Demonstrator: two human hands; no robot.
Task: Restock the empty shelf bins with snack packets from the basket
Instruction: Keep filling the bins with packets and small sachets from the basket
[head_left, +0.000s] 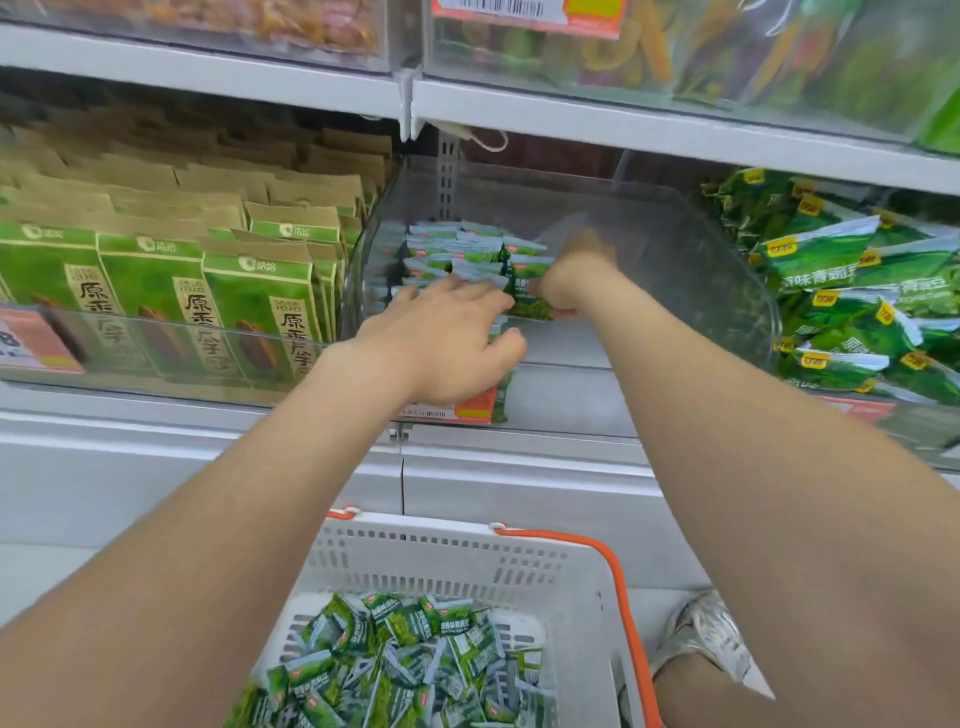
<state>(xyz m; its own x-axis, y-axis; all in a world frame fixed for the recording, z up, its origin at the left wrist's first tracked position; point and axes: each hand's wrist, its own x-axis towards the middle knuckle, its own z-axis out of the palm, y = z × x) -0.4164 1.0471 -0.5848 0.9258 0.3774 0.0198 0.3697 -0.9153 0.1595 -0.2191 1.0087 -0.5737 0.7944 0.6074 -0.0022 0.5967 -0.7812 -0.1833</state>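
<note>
Few snack packets (457, 249) sit in the clear bin (675, 270) so far; most lie in the basket (441, 551). My right hand (569, 275) pinches one there, my left hand (441, 343) lies over the stack, its grip unclear.

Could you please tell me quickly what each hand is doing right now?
Left hand: thumb and fingers curled round snack packets.
Right hand: blurred, but holds a green packet.

Two hands (441, 338) (571, 280), one basket (571, 582), packets (405, 660) (perhaps dozens)
</note>
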